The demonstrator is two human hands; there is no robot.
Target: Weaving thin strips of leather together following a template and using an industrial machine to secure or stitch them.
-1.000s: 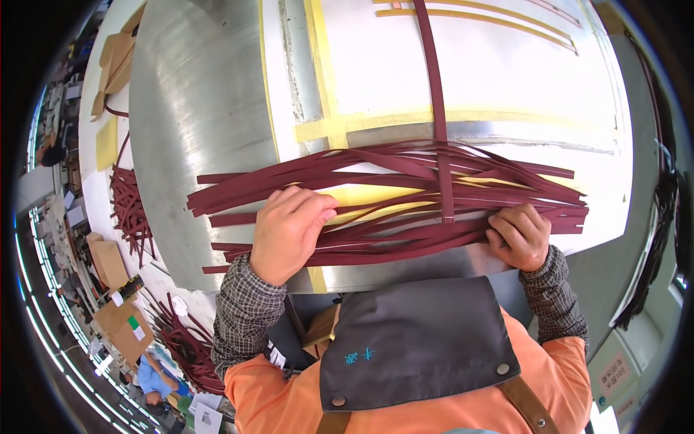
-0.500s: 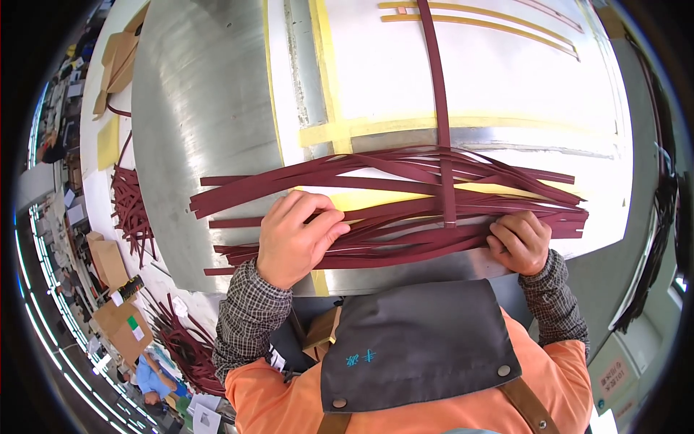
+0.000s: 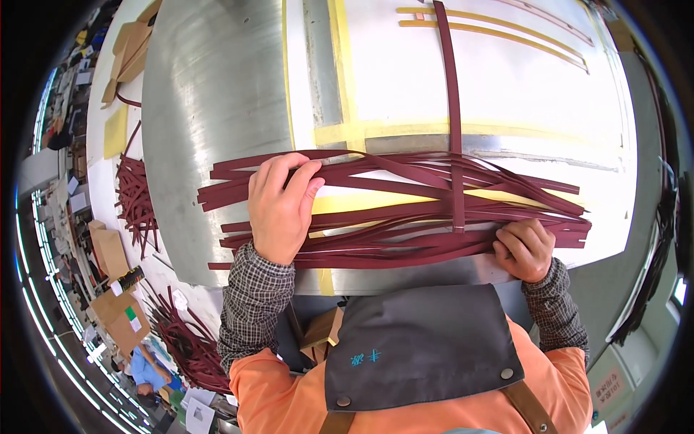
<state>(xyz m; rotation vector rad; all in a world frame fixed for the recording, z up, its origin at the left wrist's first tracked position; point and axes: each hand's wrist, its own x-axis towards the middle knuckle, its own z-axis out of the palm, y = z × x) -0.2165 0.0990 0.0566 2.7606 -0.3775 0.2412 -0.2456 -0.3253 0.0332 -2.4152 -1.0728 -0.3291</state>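
A loose bundle of long, flat maroon strips [image 3: 390, 249] lies left to right across the near part of the table. My left hand [image 3: 278, 210] reaches over its left half, thumb and fingers closing on a strip in the far group. At the bundle's right end, my right hand [image 3: 525, 249] is curled, its bent fingers gripping the near strips; the fingertips are partly hidden. One single maroon strip [image 3: 450, 79] runs away from me, crossing over the bundle at its near end.
Yellow tape [image 3: 390, 130] marks the metal-and-white tabletop [image 3: 217, 94]. Two tan strips [image 3: 499, 32] lie at the far right. More maroon strips are heaped at the left [image 3: 136, 195] and lower left [image 3: 188, 347]. A cardboard box [image 3: 131, 50] stands far left; a person in blue [image 3: 148, 369] is beyond.
My left hand has moved away from me and slightly left, from the middle strips to the far group. My right hand stays at the right end, nearly unmoved. The view has shifted slightly.
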